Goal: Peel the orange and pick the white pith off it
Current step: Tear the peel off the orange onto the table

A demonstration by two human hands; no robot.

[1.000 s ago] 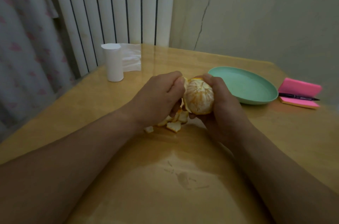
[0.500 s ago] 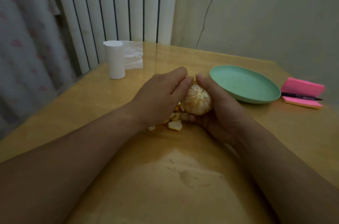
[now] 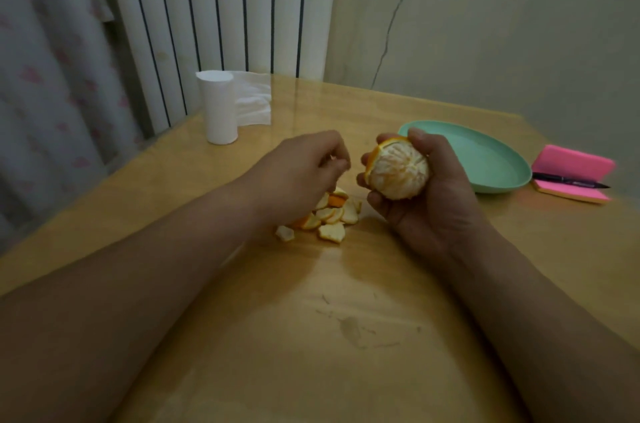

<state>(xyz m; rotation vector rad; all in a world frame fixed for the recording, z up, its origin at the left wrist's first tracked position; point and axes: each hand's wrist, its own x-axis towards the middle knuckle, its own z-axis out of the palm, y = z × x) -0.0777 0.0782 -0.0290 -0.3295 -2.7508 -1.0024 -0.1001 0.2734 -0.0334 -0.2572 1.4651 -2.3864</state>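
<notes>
Pith covered the orange [image 3: 398,171] your right hand [image 3: 436,214] gripped, rind [image 3: 387,143] remaining at its top (left hand [image 3: 304,169] curled, contents unclear).

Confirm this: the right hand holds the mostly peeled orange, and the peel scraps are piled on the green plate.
One error. In the head view the peel scraps lie on the table, beside the left hand, not on the green plate. The right hand does hold the mostly peeled orange.
</notes>
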